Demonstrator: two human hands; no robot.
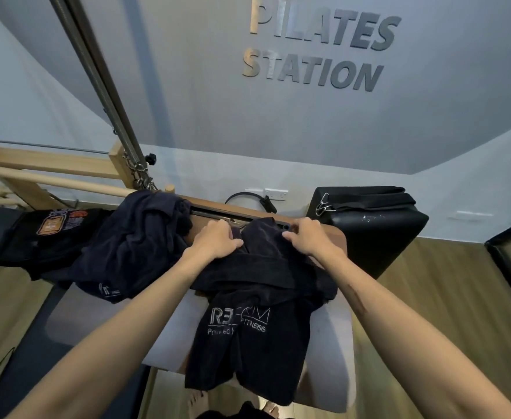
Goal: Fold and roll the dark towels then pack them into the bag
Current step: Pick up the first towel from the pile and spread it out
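From the head camera I see both hands on the far edge of a crumpled dark terry towel (257,300) with white "FITNESS" lettering, lying on the grey padded table (336,337). My left hand (215,240) presses flat on the cloth; my right hand (307,237) has its fingers curled into the towel's edge. A second dark towel (133,246) lies heaped just to the left, overlapping a black bag with an orange logo (45,237).
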